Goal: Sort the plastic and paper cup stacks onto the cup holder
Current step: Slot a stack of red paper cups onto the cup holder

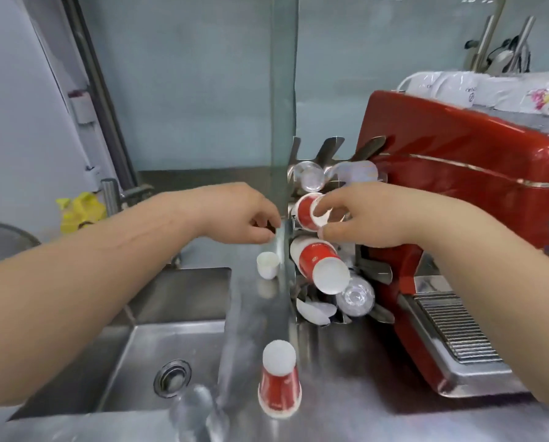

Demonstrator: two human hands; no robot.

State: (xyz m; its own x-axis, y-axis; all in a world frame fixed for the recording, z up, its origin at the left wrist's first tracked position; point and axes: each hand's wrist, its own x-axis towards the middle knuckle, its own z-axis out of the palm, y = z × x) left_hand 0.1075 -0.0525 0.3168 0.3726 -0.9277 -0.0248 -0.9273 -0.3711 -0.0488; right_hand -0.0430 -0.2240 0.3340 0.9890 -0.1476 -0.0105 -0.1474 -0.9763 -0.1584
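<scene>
Gripping a red paper cup stack (308, 212) in the cup holder (325, 250), right hand (359, 215) pinches its end. Below sits another red stack (319, 264), clear plastic cups (356, 295); left hand (251, 215) loosely curled beside, holding unclear.

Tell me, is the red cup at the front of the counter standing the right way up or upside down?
Upside down. The red paper cup rests on its wide rim, with its white bottom facing up.

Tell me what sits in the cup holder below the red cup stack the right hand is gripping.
Below the right hand and its small red cup stack lies a larger red paper cup stack, then a clear plastic cup stack and white lids. The holder's base is covered.
</scene>
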